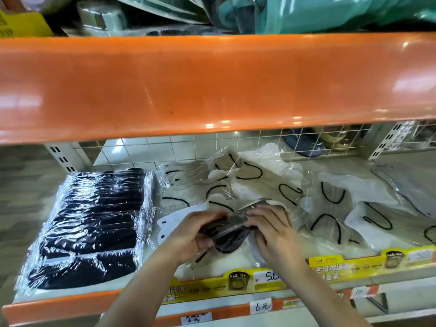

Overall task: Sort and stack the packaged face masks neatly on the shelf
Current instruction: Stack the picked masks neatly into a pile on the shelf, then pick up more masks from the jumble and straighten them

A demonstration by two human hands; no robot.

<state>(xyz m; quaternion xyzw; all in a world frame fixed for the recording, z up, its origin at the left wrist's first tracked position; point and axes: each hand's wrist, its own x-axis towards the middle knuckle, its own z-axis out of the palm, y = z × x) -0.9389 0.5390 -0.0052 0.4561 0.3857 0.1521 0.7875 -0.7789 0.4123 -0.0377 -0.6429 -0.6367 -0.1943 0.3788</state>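
Note:
Both hands hold one clear packet with a dark grey mask (230, 234) just above the shelf's front middle. My left hand (188, 237) grips its left end and my right hand (271, 230) grips its right end. A neat row of packaged black masks (94, 223) lies overlapped on the left of the shelf (59, 303). Loose packets of white masks with black ear loops (271, 182) lie scattered across the middle and right, some overlapping. A white mask packet (169, 223) lies under my left hand.
An orange upper shelf edge (212, 83) hangs low over the working space, with bagged goods above it. A wire grid (212, 142) backs the shelf. Yellow price strips and handwritten tags (260, 306) run along the front edge.

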